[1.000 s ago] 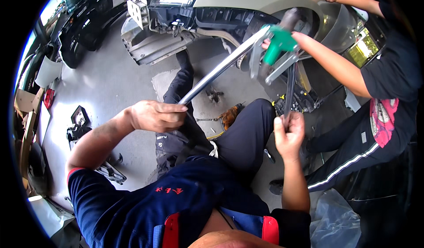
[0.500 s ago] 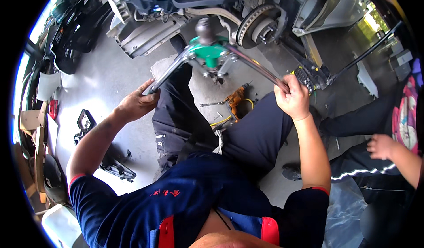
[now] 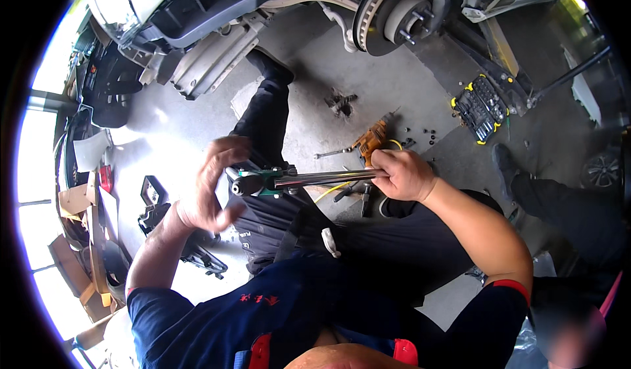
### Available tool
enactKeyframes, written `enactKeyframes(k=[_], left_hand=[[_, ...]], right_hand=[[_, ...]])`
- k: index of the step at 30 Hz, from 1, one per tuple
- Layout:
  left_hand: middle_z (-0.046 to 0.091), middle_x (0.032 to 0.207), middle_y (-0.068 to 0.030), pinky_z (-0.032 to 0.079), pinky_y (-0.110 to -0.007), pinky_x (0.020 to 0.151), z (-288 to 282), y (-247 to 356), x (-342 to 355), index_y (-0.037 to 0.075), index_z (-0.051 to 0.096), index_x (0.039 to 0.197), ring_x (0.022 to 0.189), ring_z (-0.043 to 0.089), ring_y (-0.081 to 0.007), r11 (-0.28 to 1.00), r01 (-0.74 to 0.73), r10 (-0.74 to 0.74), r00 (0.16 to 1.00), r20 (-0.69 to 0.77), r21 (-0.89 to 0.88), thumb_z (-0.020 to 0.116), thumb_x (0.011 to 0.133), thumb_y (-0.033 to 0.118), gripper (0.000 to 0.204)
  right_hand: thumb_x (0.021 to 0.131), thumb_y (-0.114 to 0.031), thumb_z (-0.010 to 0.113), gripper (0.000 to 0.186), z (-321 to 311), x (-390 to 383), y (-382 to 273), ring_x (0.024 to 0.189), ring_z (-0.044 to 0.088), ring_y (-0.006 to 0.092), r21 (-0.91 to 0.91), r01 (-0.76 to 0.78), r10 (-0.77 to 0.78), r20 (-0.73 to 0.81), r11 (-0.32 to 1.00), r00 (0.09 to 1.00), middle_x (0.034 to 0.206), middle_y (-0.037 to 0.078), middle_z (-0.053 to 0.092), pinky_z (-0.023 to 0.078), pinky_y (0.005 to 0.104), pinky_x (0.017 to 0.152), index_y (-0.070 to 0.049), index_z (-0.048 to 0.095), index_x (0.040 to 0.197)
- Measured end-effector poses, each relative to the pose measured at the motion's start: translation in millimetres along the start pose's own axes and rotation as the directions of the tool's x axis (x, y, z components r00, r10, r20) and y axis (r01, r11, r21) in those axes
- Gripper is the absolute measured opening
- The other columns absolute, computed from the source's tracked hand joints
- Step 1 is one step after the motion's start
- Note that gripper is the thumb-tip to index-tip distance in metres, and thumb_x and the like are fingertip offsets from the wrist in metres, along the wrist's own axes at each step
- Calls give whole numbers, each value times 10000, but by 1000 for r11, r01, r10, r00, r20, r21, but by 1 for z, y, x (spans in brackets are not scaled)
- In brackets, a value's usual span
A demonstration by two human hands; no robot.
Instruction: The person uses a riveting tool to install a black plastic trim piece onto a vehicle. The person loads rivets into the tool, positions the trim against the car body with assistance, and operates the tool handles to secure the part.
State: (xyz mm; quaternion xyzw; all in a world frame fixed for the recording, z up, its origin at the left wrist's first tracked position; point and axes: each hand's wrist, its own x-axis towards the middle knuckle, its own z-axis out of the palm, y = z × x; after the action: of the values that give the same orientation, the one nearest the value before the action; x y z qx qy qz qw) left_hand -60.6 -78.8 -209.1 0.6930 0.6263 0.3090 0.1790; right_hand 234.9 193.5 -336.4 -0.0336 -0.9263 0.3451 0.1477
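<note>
A long two-handled hand riveter (image 3: 322,178) with a green head lies level above my legs, its metal handles brought together. My right hand (image 3: 407,175) is closed round the handle ends on the right. At the head end on the left, my left hand (image 3: 207,188) is open, its thumb and fingers spread either side of the head. The left fingers are slightly blurred, and I cannot tell whether they touch the tool. An orange drill (image 3: 371,139) lies on the floor beyond my right hand.
A brake disc (image 3: 394,17) hangs on the raised vehicle ahead. A tool case of sockets (image 3: 483,109) lies open at right, with small loose parts near the drill. Black trim (image 3: 205,257) and cardboard (image 3: 75,264) are on the left. Another person's leg (image 3: 559,198) is at right.
The riveter's spread handles have come together, and it has swung level with its head to the left. My left hand has let go of its handle and moved to the head.
</note>
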Motion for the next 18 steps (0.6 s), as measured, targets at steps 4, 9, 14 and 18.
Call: enactKeyframes(k=[4,9,14,18], left_hand=[[707,1143,-201,568,-428,969,8,21,66,-32,561,1387,1047,722,-355,957,73,-3,971,241,-282,767,769,310,736],[733,1074,-225,574,-408,926,38,-8,76,-57,705,1157,1006,725,-368,985,152,-127,956,264,-76,612,860,80,340],[743,1085,-212,572,-404,925,63,-30,62,-57,709,1169,1010,727,-362,975,223,-221,947,232,20,569,886,-8,320],[758,1132,-188,558,-367,953,75,-44,47,-27,723,1188,1055,740,-296,924,371,-381,915,130,92,508,959,-31,314]], right_hand=[[850,-133,726,223,21,16,40,724,678,364,-3,14,-14,102,1000,995,796,110,646,514,474,610,-93,515,909],[853,-199,790,290,48,40,80,732,654,323,179,-153,46,493,972,869,774,125,633,508,450,682,-47,545,830],[789,-177,830,302,74,69,132,875,671,280,239,-228,70,530,944,845,866,117,691,524,419,816,-32,624,955],[792,-319,875,452,129,90,170,1051,677,298,182,-247,160,392,952,906,1122,119,698,543,424,898,-79,636,1091]])
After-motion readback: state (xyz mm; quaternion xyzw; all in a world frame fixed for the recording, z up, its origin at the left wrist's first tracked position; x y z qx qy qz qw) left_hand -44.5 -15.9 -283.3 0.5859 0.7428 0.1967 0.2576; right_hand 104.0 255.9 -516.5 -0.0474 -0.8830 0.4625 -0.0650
